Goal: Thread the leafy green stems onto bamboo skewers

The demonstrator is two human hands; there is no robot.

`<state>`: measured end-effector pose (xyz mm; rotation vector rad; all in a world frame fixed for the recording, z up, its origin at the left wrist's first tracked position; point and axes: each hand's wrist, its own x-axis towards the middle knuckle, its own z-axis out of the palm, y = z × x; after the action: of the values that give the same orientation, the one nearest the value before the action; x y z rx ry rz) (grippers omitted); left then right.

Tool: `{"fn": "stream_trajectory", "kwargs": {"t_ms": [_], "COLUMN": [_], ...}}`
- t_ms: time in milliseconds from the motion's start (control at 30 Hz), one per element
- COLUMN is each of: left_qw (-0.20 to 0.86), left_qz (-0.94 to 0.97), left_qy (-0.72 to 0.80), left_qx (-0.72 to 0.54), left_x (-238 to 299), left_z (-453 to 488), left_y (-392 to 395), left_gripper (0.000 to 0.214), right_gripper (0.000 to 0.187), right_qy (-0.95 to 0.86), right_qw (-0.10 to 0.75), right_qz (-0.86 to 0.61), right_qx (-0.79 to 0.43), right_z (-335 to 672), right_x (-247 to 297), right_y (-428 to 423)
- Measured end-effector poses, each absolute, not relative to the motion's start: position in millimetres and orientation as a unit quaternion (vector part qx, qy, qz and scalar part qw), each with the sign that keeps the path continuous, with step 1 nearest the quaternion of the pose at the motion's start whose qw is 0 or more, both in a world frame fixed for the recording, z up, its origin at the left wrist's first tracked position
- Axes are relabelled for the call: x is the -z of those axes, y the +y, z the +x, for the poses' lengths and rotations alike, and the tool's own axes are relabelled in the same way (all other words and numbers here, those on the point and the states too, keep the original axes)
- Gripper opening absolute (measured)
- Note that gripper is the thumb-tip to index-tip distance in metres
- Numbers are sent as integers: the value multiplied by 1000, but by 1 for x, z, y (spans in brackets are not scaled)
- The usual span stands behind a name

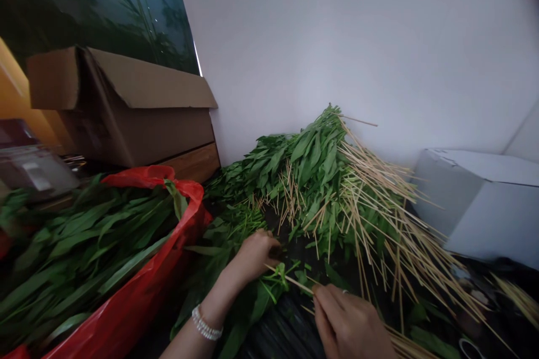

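Note:
My right hand (351, 320) is closed around a thin bamboo skewer (298, 284) that points left. Green stem pieces (278, 280) are threaded near the skewer's tip. My left hand (257, 253), with a white beaded bracelet at the wrist, is just beyond that tip, over cut green stems (250, 223). Its fingers are curled, and whatever lies within them is hidden. Behind both hands rises a heap of leafy green bundles (311, 151). Many bare skewer ends (379, 190) stick out of its right side.
On the left, a red plastic bag (147, 286) holds long green leaves (84, 241). An open cardboard box (164, 129) stands behind it, near a plastic container (36, 174). At the right is a white box (480, 202); a pale wall (337, 39) closes off the back.

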<state>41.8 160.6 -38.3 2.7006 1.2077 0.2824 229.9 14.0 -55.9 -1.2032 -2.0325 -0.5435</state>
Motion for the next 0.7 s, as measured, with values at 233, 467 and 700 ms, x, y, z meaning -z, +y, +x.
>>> {"fn": "stream_trajectory", "kwargs": {"t_ms": [233, 467, 700], "left_qw": [28, 245, 500], "left_qz": [878, 804, 690], "left_qy": [474, 430, 365], "left_qx": [-64, -331, -376], "left_x": [44, 33, 18], "left_z": [52, 47, 48], "left_y": [156, 158, 153], "left_gripper": [16, 23, 40], "right_gripper": [26, 27, 32], "right_qy": [-793, -749, -718], "right_qw": [334, 373, 383], "right_qz": [-454, -505, -542], "right_qx": [231, 212, 210], "right_z": [228, 236, 239], "right_x": [55, 57, 57], "right_y": [14, 17, 17]}}
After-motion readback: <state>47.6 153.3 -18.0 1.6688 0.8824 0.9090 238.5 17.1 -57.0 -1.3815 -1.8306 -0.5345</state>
